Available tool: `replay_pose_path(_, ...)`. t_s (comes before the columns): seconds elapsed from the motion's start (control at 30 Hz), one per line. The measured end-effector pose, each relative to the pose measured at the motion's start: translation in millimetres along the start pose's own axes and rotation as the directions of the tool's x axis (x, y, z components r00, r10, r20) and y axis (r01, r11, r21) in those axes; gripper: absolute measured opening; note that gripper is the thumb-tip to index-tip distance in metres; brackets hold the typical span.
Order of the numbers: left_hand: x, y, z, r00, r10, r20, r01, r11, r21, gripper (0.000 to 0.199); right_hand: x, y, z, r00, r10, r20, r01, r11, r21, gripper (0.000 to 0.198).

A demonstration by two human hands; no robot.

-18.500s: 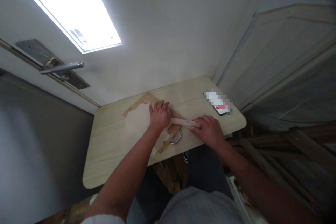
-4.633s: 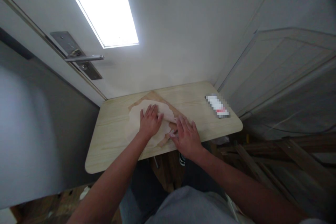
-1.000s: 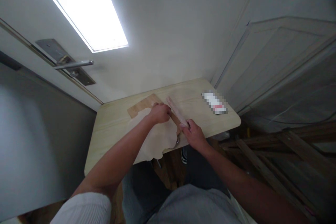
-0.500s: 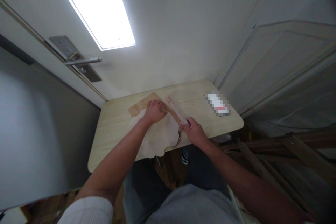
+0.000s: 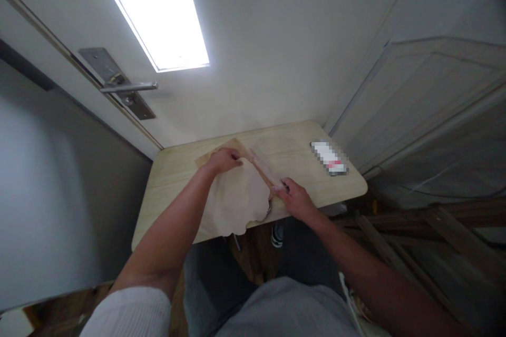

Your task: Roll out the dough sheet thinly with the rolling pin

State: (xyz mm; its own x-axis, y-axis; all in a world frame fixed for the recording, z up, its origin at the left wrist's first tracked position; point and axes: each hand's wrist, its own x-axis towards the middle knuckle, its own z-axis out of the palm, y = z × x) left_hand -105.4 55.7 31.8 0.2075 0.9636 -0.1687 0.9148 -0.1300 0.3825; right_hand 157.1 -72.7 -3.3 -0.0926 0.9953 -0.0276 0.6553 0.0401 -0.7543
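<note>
A cream, thin sheet with a scalloped front edge [image 5: 233,202] lies on the small table and hangs slightly over its near side. Beneath its far left part shows a flat brown piece [image 5: 235,143]. My left hand [image 5: 223,160] is at the sheet's far edge, thumb and fingers pinched together there. A long pale strip [image 5: 265,167] runs beside the sheet's right edge, with a brown band along it. My right hand [image 5: 297,199] is closed round the strip's near end; something small and dark shows at its fingers. Below it, a dark curved edge peeks out by the sheet.
The pale wooden table [image 5: 169,189] stands against a white door with a metal handle [image 5: 130,87]. A blurred-out white flat object [image 5: 329,158] lies at the table's right. Wooden planks [image 5: 387,245] lie low on the right. My legs are under the table's near edge.
My left hand has shifted a little left and away from the strip, with its fingers now pinched at the sheet's far edge. My right hand stays at the strip's near end.
</note>
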Motion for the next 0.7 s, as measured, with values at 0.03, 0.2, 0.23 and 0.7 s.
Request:
replay_pose_path(0.03,-1,-3,0,1.0,-0.012,-0.029,0.013,1.0,0.017,0.018,0,2,-4,1.0,-0.017,0.019,0.016,1.0,0.005,0.03)
replay_pose_path(0.2,-11,-6,6,0.949,-0.069,-0.307,0.088,0.995,0.049,0.033,1,18,-30,0.986,-0.134,0.1,0.138,0.99,-0.032,0.032)
replay_pose_path(0.23,-16,-2,9,0.932,-0.077,-0.354,0.086,0.996,0.01,0.033,2,21,-35,0.978,-0.161,0.13,0.17,0.984,-0.06,0.031)
replay_pose_path(0.7,-86,82,79,0.938,0.02,-0.347,0.053,0.979,0.199,0.047,-9,25,-15,0.958,-0.283,-0.052,0.221,0.84,-0.496,0.038)
